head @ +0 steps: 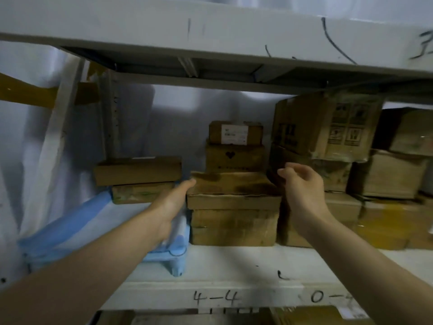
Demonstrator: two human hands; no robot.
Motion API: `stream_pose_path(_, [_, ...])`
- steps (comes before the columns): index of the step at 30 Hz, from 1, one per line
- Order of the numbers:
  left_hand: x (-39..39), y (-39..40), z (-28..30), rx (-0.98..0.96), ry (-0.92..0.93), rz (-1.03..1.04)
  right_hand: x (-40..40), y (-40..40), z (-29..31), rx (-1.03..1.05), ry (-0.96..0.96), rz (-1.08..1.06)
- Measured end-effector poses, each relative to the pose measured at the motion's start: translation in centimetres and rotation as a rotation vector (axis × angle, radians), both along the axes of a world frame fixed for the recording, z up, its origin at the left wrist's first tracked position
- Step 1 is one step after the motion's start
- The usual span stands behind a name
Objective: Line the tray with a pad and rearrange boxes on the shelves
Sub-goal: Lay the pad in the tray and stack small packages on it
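A stack of brown cardboard boxes (234,207) stands in the middle of the white shelf (234,261). My left hand (174,202) lies with straight fingers along the stack's left side, near the top box. My right hand (302,184) hovers at the stack's right, fingers loosely curled, holding nothing. Left of the stack sits a light blue tray (173,254) with a blue pad (77,221) draped in it. Two flat boxes (138,179) rest at the tray's back. Two smaller boxes (235,146) are piled behind the middle stack.
Large cartons (328,127) fill the shelf's right side, close to my right hand. An upper shelf beam (210,31) hangs low overhead. White sheeting (35,137) covers the left and back. The shelf edge carries the label 4-4 (215,297). More boxes (304,317) show below.
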State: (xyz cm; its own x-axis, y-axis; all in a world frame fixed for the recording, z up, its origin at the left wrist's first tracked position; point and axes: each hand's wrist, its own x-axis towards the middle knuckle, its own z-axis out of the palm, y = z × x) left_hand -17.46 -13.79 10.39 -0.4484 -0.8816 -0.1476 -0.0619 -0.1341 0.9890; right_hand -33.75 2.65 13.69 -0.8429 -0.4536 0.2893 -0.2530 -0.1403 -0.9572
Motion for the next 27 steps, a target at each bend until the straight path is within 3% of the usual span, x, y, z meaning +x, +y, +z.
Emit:
stream_pose_path(4, [-0.6, 0.7, -0.5, 0.003, -0.011, 0.011, -1.3, 1.1, -2.2, 0.231, -0.018, -0.025])
stream_pose_path(10, [-0.8, 1.9, 0.2, 0.053, -0.021, 0.046, -1.4, 1.3, -2.0, 0.304, -0.078, 0.135])
stream_pose_path(22, [1.1, 2.2, 2.2, 0.158, 0.214, 0.064, -1.8, 1.3, -1.5, 0.096, -0.377, 0.229])
stream_pose_path(27, [2.4, 2.4, 3.4, 0.234, 0.324, -0.007, -1.7, 1.4, -1.1, 0.017, -0.385, 0.213])
